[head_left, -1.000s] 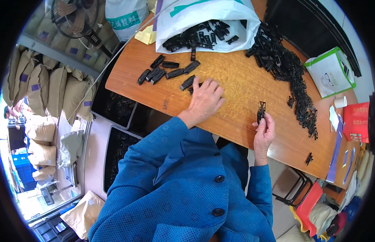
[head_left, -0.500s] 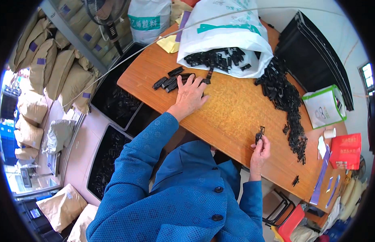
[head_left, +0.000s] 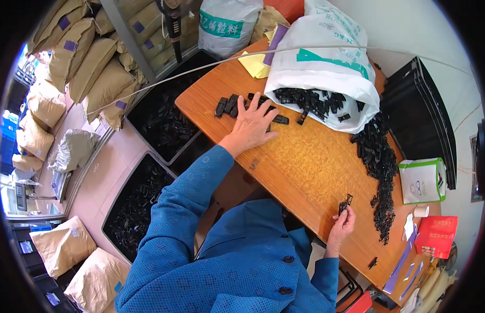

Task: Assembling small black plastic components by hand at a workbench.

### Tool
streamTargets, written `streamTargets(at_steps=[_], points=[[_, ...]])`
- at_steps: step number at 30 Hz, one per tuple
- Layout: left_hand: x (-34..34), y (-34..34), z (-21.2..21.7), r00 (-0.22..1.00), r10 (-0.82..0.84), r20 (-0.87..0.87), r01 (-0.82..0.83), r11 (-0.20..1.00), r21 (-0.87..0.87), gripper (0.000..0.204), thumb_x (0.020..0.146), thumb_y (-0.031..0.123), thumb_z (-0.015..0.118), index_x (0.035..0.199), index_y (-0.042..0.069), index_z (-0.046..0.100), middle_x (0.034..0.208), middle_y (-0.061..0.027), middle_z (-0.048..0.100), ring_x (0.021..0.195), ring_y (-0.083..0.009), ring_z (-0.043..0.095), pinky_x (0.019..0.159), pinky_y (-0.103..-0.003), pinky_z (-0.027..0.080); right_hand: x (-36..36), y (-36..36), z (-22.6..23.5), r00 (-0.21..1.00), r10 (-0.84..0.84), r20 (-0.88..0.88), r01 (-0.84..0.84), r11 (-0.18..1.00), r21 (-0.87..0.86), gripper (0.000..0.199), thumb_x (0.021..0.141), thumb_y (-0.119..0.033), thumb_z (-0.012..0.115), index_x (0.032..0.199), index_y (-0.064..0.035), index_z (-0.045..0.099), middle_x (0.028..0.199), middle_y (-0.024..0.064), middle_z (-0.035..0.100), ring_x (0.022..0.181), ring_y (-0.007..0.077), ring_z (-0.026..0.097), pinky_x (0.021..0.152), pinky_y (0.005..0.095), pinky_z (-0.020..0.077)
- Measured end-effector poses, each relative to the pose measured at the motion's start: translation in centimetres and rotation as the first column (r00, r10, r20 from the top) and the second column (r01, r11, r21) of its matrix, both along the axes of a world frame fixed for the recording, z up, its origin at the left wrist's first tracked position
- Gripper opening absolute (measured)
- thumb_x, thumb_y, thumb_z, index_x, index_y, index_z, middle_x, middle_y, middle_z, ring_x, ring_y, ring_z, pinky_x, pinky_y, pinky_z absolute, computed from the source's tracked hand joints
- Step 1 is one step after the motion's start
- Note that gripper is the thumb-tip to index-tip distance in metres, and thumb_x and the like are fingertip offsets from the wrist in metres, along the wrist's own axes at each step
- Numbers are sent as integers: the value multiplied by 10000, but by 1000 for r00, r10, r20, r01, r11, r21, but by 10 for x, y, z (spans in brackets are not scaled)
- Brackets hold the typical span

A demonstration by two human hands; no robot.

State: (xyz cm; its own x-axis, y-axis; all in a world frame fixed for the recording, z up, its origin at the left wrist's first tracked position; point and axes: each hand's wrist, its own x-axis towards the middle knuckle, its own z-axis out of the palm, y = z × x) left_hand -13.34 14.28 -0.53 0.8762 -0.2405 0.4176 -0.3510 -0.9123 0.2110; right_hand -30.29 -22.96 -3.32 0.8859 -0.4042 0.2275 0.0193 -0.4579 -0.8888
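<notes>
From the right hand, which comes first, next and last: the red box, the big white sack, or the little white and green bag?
Measured from the right hand in the head view:
1. Little white and green bag, just beyond it, to the right.
2. Red box, at the table's right end.
3. Big white sack, across the table.

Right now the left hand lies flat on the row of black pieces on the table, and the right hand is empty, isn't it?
Not quite. The right hand is not empty: it holds a small black piece pinched in its fingers, as the head view shows. The left hand does lie flat on the row of black pieces on the table.
</notes>
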Motion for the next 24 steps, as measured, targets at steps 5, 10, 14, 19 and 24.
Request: streamTargets(at_steps=[5, 10, 14, 19, 24], points=[[9, -11, 1, 992, 108, -71, -113, 991, -70, 475, 754, 410, 701, 1125, 133, 592, 1236, -162, 473, 1290, -424, 313, 988, -711, 210, 3, 3, -2, 1000, 14, -16, -15, 999, -44, 202, 966, -127, 498, 1107, -4, 576, 900, 36, 588, 631, 68, 500, 591, 204, 442], [14, -6, -2, 986, 120, -120, -128, 990, -65, 300, 822, 304, 653, 1079, 165, 587, 1257, -146, 441, 1283, -420, 316, 985, -710, 224, 1, -2, -1, 999, 2, -36, -6, 991, -133, 183, 963, -126, 507, 1087, -17, 585, 893, 29, 588, 616, 69, 480, 575, 199, 424], [15, 29, -7, 990, 142, 25, -141, 989, -49, 293, 791, 302, 666, 1029, 143, 602, 1191, -119, 480, 1196, -378, 407, 939, -686, 282, 0, 1, 5, 998, -9, -55, 1, 988, -155, 179, 965, -120, 502, 1082, -14, 585, 900, 29, 586, 624, 67, 476, 576, 197, 423], [17, 101, -12, 975, 203, 85, -205, 979, 14, 284, 796, 314, 643, 1031, 158, 604, 1172, -56, 519, 1181, -298, 432, 925, -577, 312, 0, 0, 3, 997, -13, -73, 2, 990, -138, 185, 966, -118, 498, 1090, -11, 584, 899, 29, 581, 633, 64, 474, 584, 197, 424], [21, 175, -7, 963, 240, 119, -247, 968, 45, 291, 787, 298, 652, 1030, 140, 624, 1176, -42, 557, 1146, -256, 488, 915, -473, 360, 0, 10, 10, 997, -25, -67, 14, 987, -161, 194, 976, -130, 487, 1099, -9, 575, 875, 17, 559, 629, 65, 467, 580, 195, 412]])
